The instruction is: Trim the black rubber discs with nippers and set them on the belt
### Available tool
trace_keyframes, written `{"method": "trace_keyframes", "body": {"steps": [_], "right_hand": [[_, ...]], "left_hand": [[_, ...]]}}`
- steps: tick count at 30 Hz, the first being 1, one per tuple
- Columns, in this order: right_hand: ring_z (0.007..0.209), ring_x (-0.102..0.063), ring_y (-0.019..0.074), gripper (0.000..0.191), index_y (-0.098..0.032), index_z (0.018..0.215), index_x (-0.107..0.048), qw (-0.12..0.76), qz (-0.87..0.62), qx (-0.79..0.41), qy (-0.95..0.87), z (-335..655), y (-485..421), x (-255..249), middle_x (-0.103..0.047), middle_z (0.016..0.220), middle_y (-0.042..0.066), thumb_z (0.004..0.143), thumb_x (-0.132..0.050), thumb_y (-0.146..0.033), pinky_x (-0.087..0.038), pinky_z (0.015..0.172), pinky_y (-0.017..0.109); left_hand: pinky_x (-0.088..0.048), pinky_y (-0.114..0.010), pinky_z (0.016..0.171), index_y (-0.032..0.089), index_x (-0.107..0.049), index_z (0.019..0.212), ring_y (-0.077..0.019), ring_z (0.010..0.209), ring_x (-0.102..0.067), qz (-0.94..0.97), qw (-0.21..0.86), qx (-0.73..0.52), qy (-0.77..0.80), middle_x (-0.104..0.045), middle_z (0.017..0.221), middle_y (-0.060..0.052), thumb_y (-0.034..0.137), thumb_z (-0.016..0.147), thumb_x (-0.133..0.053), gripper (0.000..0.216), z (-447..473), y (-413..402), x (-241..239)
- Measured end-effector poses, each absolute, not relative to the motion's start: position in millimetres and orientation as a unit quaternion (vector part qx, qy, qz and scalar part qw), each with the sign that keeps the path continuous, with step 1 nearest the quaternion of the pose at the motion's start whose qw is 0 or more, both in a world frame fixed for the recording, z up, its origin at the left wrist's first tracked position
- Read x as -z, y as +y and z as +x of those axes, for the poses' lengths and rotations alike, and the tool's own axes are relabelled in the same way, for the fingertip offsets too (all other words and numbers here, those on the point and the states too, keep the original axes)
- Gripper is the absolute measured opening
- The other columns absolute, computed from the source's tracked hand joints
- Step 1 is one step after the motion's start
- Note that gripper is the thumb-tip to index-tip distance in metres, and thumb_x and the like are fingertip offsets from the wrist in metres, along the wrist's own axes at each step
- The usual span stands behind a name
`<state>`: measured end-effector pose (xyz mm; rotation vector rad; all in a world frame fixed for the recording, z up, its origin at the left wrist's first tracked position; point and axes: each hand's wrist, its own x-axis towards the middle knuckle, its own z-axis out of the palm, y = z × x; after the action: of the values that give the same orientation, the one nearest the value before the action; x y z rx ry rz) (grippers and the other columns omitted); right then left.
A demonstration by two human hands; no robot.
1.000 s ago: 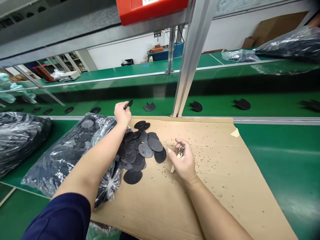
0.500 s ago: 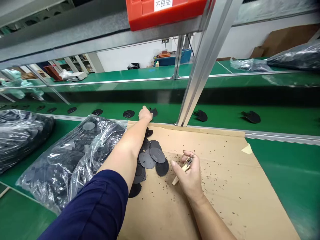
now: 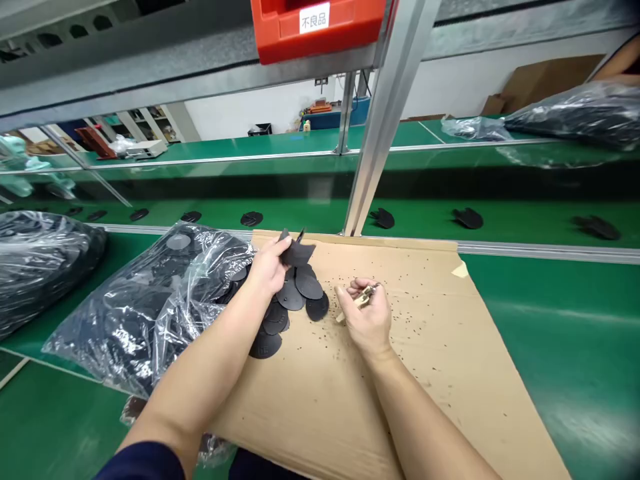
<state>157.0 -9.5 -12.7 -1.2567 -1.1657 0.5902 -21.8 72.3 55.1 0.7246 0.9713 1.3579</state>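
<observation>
My left hand [image 3: 270, 267] is closed on a thin black plastic piece [image 3: 299, 254] with a curved edge and upright prongs, lifted above the pile. Below and beside it several flat black oval discs [image 3: 309, 285] lie heaped on a sheet of brown cardboard [image 3: 320, 393]. Over the cardboard's middle, my right hand [image 3: 367, 320] is wrapped round a pair of small nippers [image 3: 361, 299] with pale handles. Its fingers partly cover the jaws. Tiny black scraps are scattered on the cardboard around this hand.
Clear plastic bags of black parts [image 3: 125, 300] lie at the left. Behind the cardboard, a green conveyor belt [image 3: 310, 215] carries spaced black pieces. A metal post [image 3: 373, 127] rises at its near edge. Overhead hangs a red bin [image 3: 320, 40]. Someone's arm [image 3: 620, 63] shows far right.
My left hand has drawn back from the belt to above the pile, bringing a black plastic piece with it. My right hand keeps the nippers. The view has shifted slightly.
</observation>
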Motion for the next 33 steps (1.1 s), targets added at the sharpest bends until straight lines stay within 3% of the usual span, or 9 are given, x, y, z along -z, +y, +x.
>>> {"method": "trace_keyframes", "body": {"steps": [4,9,15,33], "right_hand": [[0.083,-0.059,0.0212,0.035,-0.017,0.101,-0.057,0.573,-0.518,-0.168,-0.612,159,-12,6,-0.059,0.095,0.009,0.083,-0.066,-0.046,-0.051,0.079,0.039],[0.099,-0.054,0.0269,0.043,-0.019,0.128,-0.051,0.458,-0.511,-0.099,-0.72,157,-16,-1,-0.059,0.104,0.011,0.093,-0.051,-0.044,-0.046,0.09,0.045],[0.086,-0.053,0.0238,0.042,-0.018,0.125,-0.057,0.364,-0.503,-0.032,-0.783,154,-21,-4,-0.059,0.094,0.01,0.093,-0.05,-0.045,-0.044,0.08,0.038],[0.076,-0.053,0.0209,0.04,-0.017,0.12,-0.06,0.347,-0.488,0.006,-0.801,154,-22,-4,-0.059,0.083,0.007,0.094,-0.049,-0.045,-0.044,0.074,0.034]], "left_hand": [[-0.051,-0.022,0.063,0.016,-0.059,0.101,-0.0138,0.077,-0.061,0.248,0.677,-0.592,0.361,-0.063,0.092,-0.004,0.022,0.068,-0.079,0.039,-28,26,-32],[-0.045,-0.018,0.051,0.016,-0.058,0.103,-0.0103,0.061,-0.057,0.218,0.672,-0.59,0.39,-0.062,0.08,-0.002,0.028,0.064,-0.083,0.047,-22,13,-8],[-0.04,-0.016,0.045,0.018,-0.058,0.108,-0.009,0.054,-0.052,0.252,0.674,-0.575,0.39,-0.059,0.074,-0.001,0.034,0.066,-0.082,0.051,-22,7,-10],[-0.037,-0.018,0.042,0.016,-0.061,0.104,-0.0102,0.054,-0.052,0.277,0.64,-0.581,0.42,-0.06,0.075,-0.002,0.039,0.059,-0.086,0.057,-21,4,-15]]}}
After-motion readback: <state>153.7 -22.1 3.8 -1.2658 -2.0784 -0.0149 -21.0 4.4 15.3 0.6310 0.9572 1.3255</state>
